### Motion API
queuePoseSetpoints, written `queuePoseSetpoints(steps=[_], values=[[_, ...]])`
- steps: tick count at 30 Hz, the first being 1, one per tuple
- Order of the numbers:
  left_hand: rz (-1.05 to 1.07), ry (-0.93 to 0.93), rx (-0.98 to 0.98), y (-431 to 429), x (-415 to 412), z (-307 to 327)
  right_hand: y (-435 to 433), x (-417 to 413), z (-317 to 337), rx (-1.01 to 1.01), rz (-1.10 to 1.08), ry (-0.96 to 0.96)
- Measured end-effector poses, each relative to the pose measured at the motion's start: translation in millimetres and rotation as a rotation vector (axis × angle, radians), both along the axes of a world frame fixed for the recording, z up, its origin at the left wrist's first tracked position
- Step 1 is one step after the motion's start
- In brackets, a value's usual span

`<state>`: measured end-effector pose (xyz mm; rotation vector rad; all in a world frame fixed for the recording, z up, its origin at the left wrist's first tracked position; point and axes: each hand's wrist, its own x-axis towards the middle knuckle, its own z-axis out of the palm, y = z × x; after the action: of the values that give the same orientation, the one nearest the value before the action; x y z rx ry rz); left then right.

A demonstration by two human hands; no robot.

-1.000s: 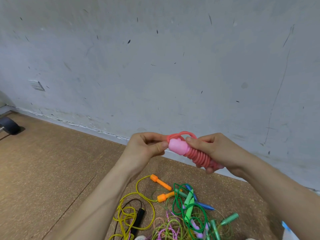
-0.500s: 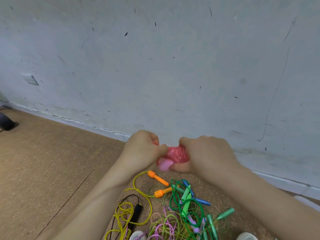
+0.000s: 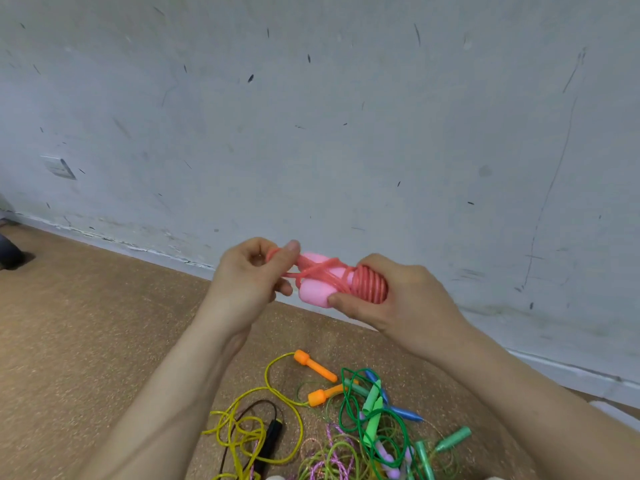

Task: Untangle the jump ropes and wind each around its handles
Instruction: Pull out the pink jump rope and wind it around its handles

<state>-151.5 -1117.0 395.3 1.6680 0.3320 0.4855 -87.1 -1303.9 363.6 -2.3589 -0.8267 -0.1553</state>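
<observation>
Holding pink handles point(image 3: 313, 296) in mid-air above floor point(image 3: 86, 341): right hand point(image 3: 398, 303), grip closed round coiled rope point(image 3: 369, 284) and handles; left hand point(image 3: 242, 278), grip pinching last loose loop. Light, springy, smooth cord, judged prone to unwinding; best pinched close to handles, kept taut.

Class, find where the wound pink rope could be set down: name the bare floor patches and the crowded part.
Bare floor spreads left of the yellow rope, up to the wall's base. A narrower strip lies between that base and the orange handles. Crowded: the tangled pile at bottom centre and right.
</observation>
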Motion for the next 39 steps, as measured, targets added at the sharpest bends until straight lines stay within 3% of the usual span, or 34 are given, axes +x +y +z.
queuePoseSetpoints(steps=[2, 5, 6, 11, 13, 14, 18, 21, 24, 27, 28, 31, 33, 36, 39], values=[[-0.023, 0.014, -0.081, 5, 2, -6, -2, -3, 2, -0.012, 0.008, -0.068], [-0.080, 0.079, -0.166, 0, 4, -14, -3, 0, -7, -0.016, 0.028, 0.020], [-0.092, 0.102, -0.114, 0, 5, -16, -4, 2, -10, -0.046, 0.048, 0.046], [-0.024, 0.039, 0.723, -4, 11, -26, -3, -1, -11, -0.224, 0.116, 0.010], [-0.087, -0.059, 0.853, -10, 11, -26, -8, 0, -5, -0.290, 0.101, 0.001], [-0.122, -0.080, 0.782, -12, 11, -24, -11, 1, 0, -0.284, 0.098, 0.055], [-0.205, -0.095, 0.057, -12, 13, -15, -29, -3, 22, -0.057, 0.120, 0.476], [-0.152, 0.034, -0.050, -20, 14, -14, -34, -15, 35, -0.028, -0.010, 0.359], [-0.480, 0.220, -0.187, -46, 6, -17, -29, -34, 40, 0.176, -0.141, 0.302], [-0.589, 0.148, -0.195, -75, -6, -17, -33, -50, 48, 0.230, -0.114, 0.398], [-0.551, 0.093, -0.124, -79, -6, -16, -40, -54, 54, 0.232, -0.090, 0.460], [-0.404, -0.018, 0.461, -80, -11, -10, -63, -68, 72, 0.249, -0.134, 0.529], [-0.320, -0.103, 0.727, -89, -20, -6, -71, -80, 78, 0.356, -0.212, 0.571], [-0.303, -0.218, 0.848, -119, -30, 0, -78, -92, 79, 0.482, -0.287, 0.550], [-0.469, -0.297, 0.703, -144, -34, 3, -107, -92, 82, 0.740, -0.347, 0.606]])
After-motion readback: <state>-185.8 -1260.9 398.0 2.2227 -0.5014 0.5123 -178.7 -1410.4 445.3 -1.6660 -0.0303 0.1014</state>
